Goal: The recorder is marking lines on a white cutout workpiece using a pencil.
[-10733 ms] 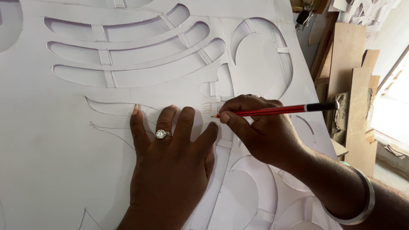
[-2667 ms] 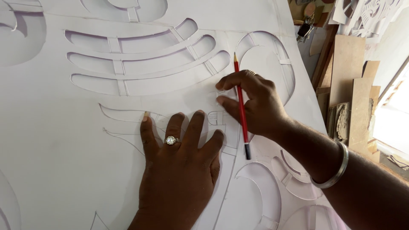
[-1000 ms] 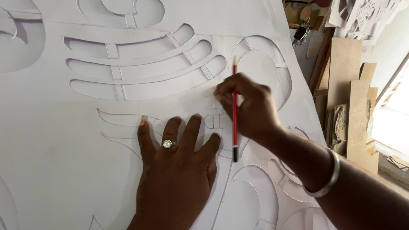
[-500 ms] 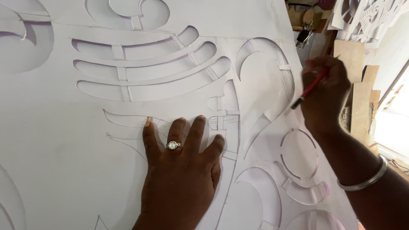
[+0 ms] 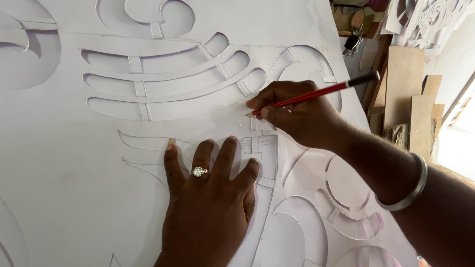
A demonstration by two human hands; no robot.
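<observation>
Just right of the curved slots in the large white cut-out paper stencil (image 5: 74, 198): right hand (image 5: 302, 116) pinching slim red pencil (image 5: 316, 92), tip touching sheet. Left hand (image 5: 210, 207) flat, pressing below slots. Stencil judged thin, floppy, tear-prone at bridges; pencil light, rigid, best gripped near tip.

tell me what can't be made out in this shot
Head view only:
- Stencil sheet: its full pattern is cut off by every frame edge.
- Pencil tip: too small to tell any mark it leaves.
- Cutouts beneath the left hand and right hand: covered.
- Keys: too small.
</observation>
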